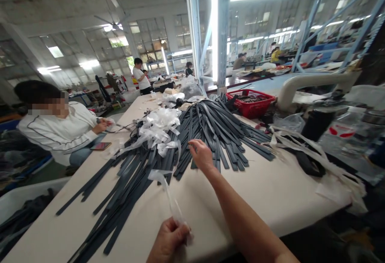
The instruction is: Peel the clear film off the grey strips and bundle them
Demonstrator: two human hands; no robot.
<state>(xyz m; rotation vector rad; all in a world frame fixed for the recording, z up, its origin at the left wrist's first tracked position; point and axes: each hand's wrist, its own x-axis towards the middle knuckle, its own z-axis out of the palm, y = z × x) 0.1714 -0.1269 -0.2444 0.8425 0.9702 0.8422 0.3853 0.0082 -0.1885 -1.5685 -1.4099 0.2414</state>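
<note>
Translucent film (164,182) was pinched in the left hand (170,237), over the table (276,187). The right hand (201,154) had fingers loosely bent at the straps (207,122); grip could not be told. Step judged: strap picking; separating one would call for a narrow pinch.

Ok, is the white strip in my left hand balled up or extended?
Mostly extended: the white strip trails from the left hand in a loose curve toward the dark strips.

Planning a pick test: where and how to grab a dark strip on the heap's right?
Probably pinch the dark strip by its free end, grip across its width, coming from the right: that end juts out, while the rest runs into the heap.
</note>
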